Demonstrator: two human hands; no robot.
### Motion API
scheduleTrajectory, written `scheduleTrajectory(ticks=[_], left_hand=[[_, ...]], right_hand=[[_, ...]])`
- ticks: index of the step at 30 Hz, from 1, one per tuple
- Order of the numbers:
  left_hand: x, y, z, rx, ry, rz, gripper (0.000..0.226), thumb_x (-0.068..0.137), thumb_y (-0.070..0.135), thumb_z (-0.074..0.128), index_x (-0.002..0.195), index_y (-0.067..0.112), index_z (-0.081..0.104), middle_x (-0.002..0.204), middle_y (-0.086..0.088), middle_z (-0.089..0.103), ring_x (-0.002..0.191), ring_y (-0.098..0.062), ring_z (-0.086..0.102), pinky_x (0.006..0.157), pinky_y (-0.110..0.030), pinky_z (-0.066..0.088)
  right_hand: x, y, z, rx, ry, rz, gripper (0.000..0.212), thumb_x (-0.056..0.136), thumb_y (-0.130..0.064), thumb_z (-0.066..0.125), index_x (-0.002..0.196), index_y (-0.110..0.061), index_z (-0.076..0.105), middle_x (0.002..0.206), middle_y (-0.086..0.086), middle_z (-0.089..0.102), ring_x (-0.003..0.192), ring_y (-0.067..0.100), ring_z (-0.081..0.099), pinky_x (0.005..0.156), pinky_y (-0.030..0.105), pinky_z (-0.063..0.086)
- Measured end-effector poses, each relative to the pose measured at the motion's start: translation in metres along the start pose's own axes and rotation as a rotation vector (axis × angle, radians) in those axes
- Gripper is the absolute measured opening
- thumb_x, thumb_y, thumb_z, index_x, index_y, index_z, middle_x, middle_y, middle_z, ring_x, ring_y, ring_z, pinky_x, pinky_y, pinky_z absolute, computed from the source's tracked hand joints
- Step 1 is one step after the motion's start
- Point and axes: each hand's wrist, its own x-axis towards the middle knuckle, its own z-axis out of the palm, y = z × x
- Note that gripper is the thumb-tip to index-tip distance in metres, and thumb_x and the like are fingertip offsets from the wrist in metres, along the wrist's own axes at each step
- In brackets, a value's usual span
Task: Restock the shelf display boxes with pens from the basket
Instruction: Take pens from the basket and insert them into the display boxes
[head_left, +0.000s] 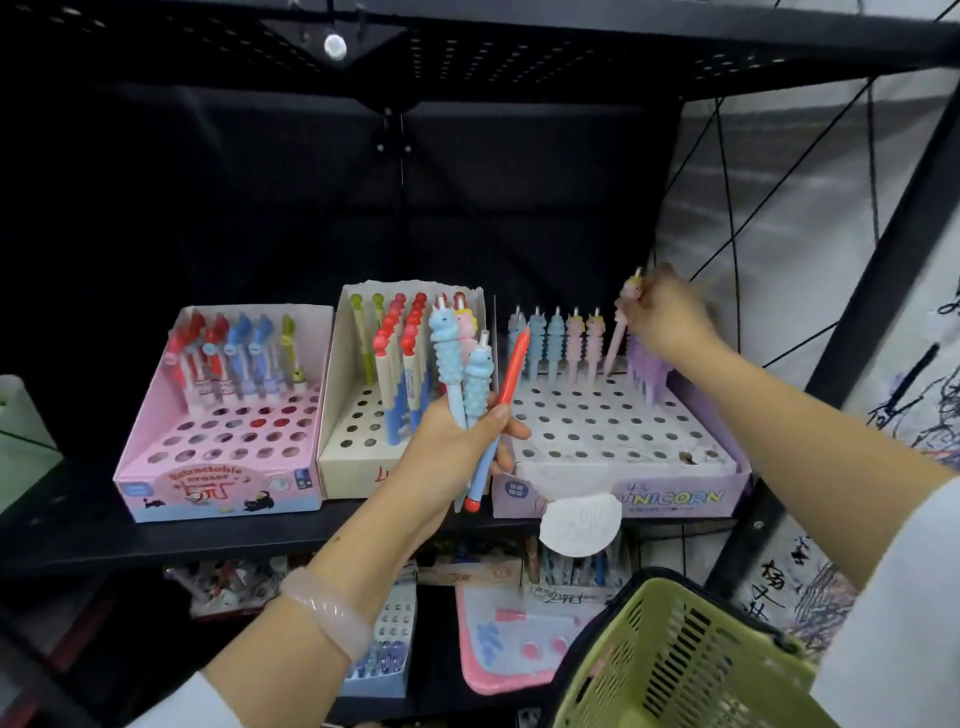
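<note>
My left hand (457, 441) grips a bunch of pens (460, 364): blue and pink unicorn pens and one red pen, held upright in front of the middle box. My right hand (665, 317) holds a pink unicorn pen (622, 322), tip down over the back row of the purple unicorn display box (623, 493). That box has a white holed tray with a row of blue and pink unicorn pens (556, 338) at the back. The green basket (675, 660) hangs at the lower right.
A pink eraser-pen box (218, 488) stands at the left and a cream box (348, 467) with red and green pens in the middle. The black shelf edge (208, 540) runs below them. More stationery sits on the lower shelf. A black upright frame (852, 338) stands at the right.
</note>
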Motion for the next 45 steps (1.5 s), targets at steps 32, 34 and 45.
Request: scheduleTrajectory(ticks=[32, 34, 45], left_hand=[[-0.009, -0.002, 0.002, -0.054, -0.020, -0.021, 0.008, 0.096, 0.009, 0.047, 0.098, 0.005, 0.054, 0.071, 0.000, 0.069, 0.047, -0.007, 0.054, 0.050, -0.021, 0.049], [-0.010, -0.002, 0.001, -0.054, -0.014, -0.022, 0.014, 0.096, 0.009, 0.047, 0.103, -0.001, 0.053, 0.073, -0.002, 0.068, 0.046, -0.007, 0.054, 0.051, -0.022, 0.050], [-0.008, -0.006, 0.001, -0.054, -0.014, -0.027, 0.010, 0.096, 0.009, 0.047, 0.102, 0.006, 0.053, 0.067, 0.004, 0.069, 0.046, -0.007, 0.054, 0.049, -0.021, 0.050]], right_hand=[[0.011, 0.018, 0.017, -0.252, -0.144, 0.087, 0.038, 0.092, -0.046, 0.047, 0.108, -0.016, 0.065, 0.127, 0.010, 0.052, 0.129, 0.037, 0.034, 0.110, 0.049, 0.022], [0.012, 0.017, 0.015, -0.297, -0.086, 0.099, 0.042, 0.093, -0.043, 0.045, 0.111, -0.010, 0.064, 0.130, 0.011, 0.049, 0.128, 0.037, 0.033, 0.108, 0.047, 0.023], [0.010, 0.022, 0.022, -0.312, -0.128, 0.029, 0.040, 0.095, -0.036, 0.044, 0.113, -0.003, 0.058, 0.129, 0.015, 0.047, 0.127, 0.034, 0.033, 0.105, 0.046, 0.025]])
